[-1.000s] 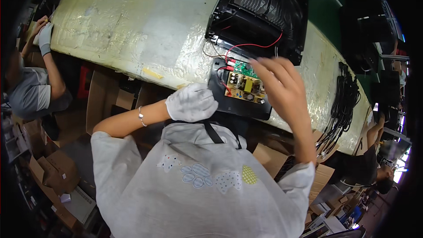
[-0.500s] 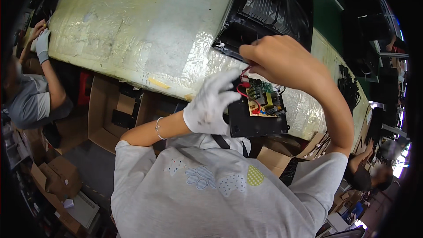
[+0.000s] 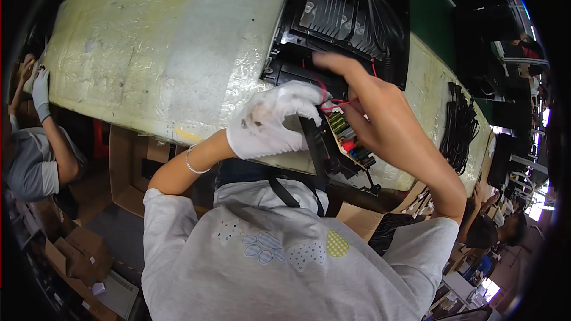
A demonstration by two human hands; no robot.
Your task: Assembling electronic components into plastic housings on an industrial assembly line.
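The circuit board (image 3: 340,129) is on a tipped black plate (image 3: 317,150), mid-frame. My left hand (image 3: 270,120) holds the plate's edge, maybe so my right hand (image 3: 380,110) can reach the red wire (image 3: 338,103); I can't tell if those fingers pinch it.

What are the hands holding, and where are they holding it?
The gloved left hand holds the tilted black panel near its far end; the bare right hand is at the red wires, but whether it grips them is unclear.
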